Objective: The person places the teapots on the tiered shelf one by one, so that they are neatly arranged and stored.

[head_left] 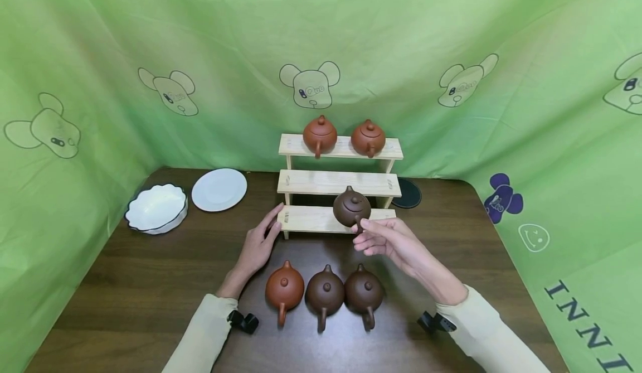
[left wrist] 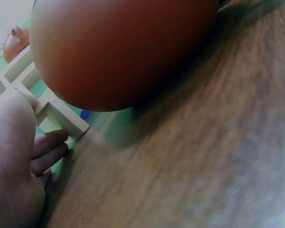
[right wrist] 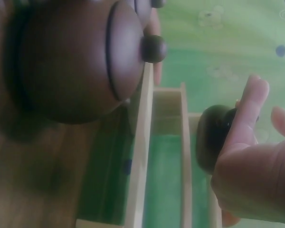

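My right hand (head_left: 388, 242) pinches the handle of a dark brown teapot (head_left: 351, 207), held up in front of the lowest board of a three-step wooden stand (head_left: 311, 219). In the right wrist view that teapot (right wrist: 211, 137) is partly covered by the fingers. My left hand (head_left: 258, 246) rests against the left end of the lowest board, fingers fairly straight. Nearer me stand a reddish-brown teapot (head_left: 284, 286) and two dark brown teapots (head_left: 325, 290), (head_left: 364, 289) in a row, handles towards me. The reddish one (left wrist: 123, 52) fills much of the left wrist view.
Two reddish teapots (head_left: 320, 135), (head_left: 368, 137) sit on the top board. At the left are a scalloped white dish (head_left: 156, 208) and a white plate (head_left: 219, 189). A dark round mat (head_left: 408, 193) lies behind the stand's right side. A green cloth (head_left: 311, 27) hangs around the table.
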`<state>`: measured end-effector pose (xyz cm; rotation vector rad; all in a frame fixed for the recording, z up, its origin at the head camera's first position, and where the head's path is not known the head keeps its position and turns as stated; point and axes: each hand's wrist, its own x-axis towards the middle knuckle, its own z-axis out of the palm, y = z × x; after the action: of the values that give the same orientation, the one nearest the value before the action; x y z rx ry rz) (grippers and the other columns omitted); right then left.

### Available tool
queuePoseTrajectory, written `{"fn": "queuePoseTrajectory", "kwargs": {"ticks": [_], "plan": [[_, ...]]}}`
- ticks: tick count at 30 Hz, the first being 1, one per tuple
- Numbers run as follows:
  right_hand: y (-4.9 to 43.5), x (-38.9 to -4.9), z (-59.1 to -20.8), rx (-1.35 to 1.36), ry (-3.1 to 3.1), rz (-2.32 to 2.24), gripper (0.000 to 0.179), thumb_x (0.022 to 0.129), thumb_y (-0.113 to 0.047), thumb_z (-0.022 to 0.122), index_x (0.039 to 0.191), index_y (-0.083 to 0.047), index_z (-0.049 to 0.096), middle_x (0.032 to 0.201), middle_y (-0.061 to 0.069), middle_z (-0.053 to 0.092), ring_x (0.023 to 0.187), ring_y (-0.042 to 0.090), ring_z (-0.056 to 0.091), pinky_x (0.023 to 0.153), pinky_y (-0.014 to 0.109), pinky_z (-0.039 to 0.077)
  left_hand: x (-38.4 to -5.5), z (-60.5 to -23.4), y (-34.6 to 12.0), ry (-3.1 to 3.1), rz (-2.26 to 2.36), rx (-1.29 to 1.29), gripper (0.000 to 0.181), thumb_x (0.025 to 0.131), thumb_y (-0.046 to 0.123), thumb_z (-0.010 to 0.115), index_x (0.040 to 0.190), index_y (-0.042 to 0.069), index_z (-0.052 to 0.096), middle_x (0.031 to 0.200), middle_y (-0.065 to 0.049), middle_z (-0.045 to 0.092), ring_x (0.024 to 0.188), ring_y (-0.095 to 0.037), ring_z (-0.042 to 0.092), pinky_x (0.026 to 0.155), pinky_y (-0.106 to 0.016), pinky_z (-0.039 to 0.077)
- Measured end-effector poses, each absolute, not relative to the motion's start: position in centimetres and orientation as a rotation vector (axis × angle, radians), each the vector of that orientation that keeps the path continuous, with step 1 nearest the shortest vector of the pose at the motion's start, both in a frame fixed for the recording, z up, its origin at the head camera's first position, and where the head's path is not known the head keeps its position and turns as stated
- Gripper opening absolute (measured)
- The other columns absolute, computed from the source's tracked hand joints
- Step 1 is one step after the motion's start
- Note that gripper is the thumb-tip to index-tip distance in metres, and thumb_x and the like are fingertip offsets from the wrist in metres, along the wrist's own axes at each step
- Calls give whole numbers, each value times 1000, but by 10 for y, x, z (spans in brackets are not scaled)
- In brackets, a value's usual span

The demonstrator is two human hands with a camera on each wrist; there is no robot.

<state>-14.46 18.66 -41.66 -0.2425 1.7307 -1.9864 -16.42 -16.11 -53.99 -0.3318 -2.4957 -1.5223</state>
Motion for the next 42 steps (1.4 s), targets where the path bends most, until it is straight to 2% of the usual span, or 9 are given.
{"fn": "queuePoseTrajectory", "kwargs": {"ticks": [3, 8, 13, 18, 24, 31, 36, 39, 42], "plan": [[178, -150, -415, -247, 1738, -1990, 25, 114, -13, 59, 113, -4, 83, 90, 3, 83, 84, 9, 80, 76, 22, 62, -164, -540, -162, -2490, -1518, -339, 49, 120, 29, 54, 168, 17, 53, 131, -16, 77, 99, -30, 66, 97, -57, 52], [164, -158, -415, -233, 1777, -1987, 32, 113, -10, 61, 127, 18, 71, 89, 2, 81, 83, 9, 79, 74, 22, 62, -168, -552, -165, -2455, -1465, -384, 49, 119, 35, 54, 167, 24, 54, 137, -15, 76, 109, -23, 70, 98, -44, 53], [149, -165, -416, -249, 1824, -1983, 36, 113, -10, 62, 130, 21, 67, 87, 2, 80, 82, 10, 79, 74, 23, 63, -166, -549, -164, -2439, -1500, -385, 49, 119, 36, 54, 167, 23, 54, 126, -14, 76, 95, -26, 63, 93, -48, 51], [134, -172, -416, -278, 1851, -1997, 40, 112, -9, 63, 132, 26, 63, 85, 2, 80, 81, 11, 79, 74, 25, 63, -168, -555, -165, -2467, -1481, -364, 49, 119, 37, 53, 167, 25, 54, 138, -12, 76, 106, -22, 67, 98, -49, 53], [114, -183, -418, -208, 1832, -2044, 41, 113, -10, 64, 134, 24, 64, 84, 1, 80, 80, 10, 79, 74, 24, 63, -172, -561, -167, -2472, -1475, -369, 49, 120, 38, 53, 168, 28, 53, 130, -6, 78, 107, -19, 67, 99, -44, 53], [98, -190, -423, -167, 1808, -2102, 35, 113, -10, 64, 132, 19, 69, 85, 2, 81, 82, 10, 80, 76, 24, 63, -164, -544, -161, -2505, -1547, -332, 49, 119, 30, 55, 168, 21, 52, 146, -16, 72, 135, -35, 66, 111, -62, 50], [92, -197, -421, -156, 1822, -2089, 38, 114, -13, 65, 133, 20, 68, 86, 2, 81, 83, 11, 80, 76, 24, 64, -165, -545, -161, -2500, -1501, -328, 48, 120, 31, 55, 167, 23, 54, 145, -17, 72, 125, -31, 69, 107, -60, 52], [89, -201, -419, -158, 1838, -2081, 37, 113, -14, 66, 130, 18, 70, 87, 2, 81, 83, 11, 80, 76, 24, 64, -166, -544, -162, -2506, -1520, -325, 49, 120, 32, 54, 167, 23, 54, 134, -16, 76, 110, -30, 69, 104, -59, 51], [88, -205, -417, -161, 1837, -2073, 37, 114, -15, 66, 130, 17, 71, 87, 2, 81, 83, 10, 80, 76, 24, 63, -167, -547, -163, -2492, -1494, -337, 48, 119, 33, 55, 166, 21, 55, 136, -16, 76, 114, -29, 71, 104, -57, 52]]}}
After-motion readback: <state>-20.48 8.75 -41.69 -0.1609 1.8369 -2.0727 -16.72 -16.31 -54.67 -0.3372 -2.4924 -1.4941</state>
